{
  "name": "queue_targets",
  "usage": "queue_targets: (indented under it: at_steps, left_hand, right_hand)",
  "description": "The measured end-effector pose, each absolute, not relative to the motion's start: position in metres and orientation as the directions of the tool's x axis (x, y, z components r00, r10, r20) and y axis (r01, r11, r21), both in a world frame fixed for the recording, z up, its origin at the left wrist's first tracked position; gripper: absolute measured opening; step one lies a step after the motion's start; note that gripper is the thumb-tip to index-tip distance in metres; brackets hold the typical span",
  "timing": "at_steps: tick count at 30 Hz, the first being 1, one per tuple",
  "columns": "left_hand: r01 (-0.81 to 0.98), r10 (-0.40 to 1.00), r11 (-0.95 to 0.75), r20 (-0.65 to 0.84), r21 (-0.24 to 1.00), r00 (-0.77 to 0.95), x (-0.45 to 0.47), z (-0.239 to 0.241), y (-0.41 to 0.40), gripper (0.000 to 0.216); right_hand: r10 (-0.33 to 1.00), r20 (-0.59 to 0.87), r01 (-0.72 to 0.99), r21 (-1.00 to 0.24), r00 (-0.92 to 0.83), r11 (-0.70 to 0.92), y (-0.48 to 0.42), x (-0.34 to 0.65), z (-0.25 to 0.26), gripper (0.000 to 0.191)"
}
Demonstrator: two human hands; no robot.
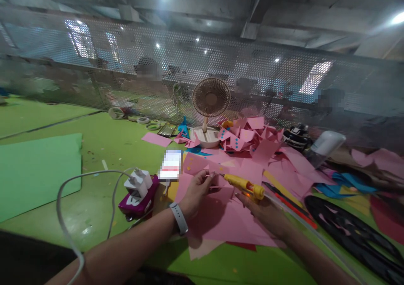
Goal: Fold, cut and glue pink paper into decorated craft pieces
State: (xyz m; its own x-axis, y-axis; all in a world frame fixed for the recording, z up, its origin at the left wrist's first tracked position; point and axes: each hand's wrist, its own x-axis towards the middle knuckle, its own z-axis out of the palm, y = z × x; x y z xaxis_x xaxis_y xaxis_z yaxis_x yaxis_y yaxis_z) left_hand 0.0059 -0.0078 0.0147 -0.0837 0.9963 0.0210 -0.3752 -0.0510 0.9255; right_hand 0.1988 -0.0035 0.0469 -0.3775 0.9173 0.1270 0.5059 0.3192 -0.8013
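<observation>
Your left hand has its thumb and fingers pinched on a small piece of folded pink paper, held over the pink sheets toward the near edge of the tabletop. Your right hand is gripping the glue gun from below; its handle is mostly hidden, and I can't tell whether you are pressing the trigger.

The nozzle points left, just beside your left fingertips. It is probably hot, so pinch the paper farther back from the fold and let the tip come to the paper, not your skin. A small, steady dab should serve better than a long bead, since thin paper would likely buckle under too much glue. Press the fold flat and hold it until the glue sets.

Watch the pale cord beside your right forearm; it could drag on the sheets. The phone lies just left of the paper, so wipe any strings of glue well away from it, and from the folded pieces heaped toward the tabletop's far edge.
</observation>
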Motion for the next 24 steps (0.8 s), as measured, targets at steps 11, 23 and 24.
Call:
queue_targets:
  at_steps: [11, 23, 24]
  left_hand:
    - [-0.365, 0.997, -0.064, 0.043, 0.929, -0.065, 0.006, 0.015, -0.007, 0.026]
    - [-0.36, 0.997, -0.071, 0.051, 0.93, -0.066, 0.006, 0.016, -0.009, 0.024]
    - [-0.359, 0.996, -0.07, 0.049, 0.931, -0.068, 0.006, 0.016, -0.008, 0.024]
  right_hand:
    - [0.874, 0.179, 0.486, -0.771, -0.452, 0.41, 0.0, 0.201, 0.043, 0.037]
    - [0.835, 0.199, 0.462, -0.755, -0.514, 0.464, 0.008, 0.21, 0.034, 0.033]
    - [0.836, 0.196, 0.464, -0.756, -0.512, 0.461, 0.008, 0.209, 0.035, 0.033]
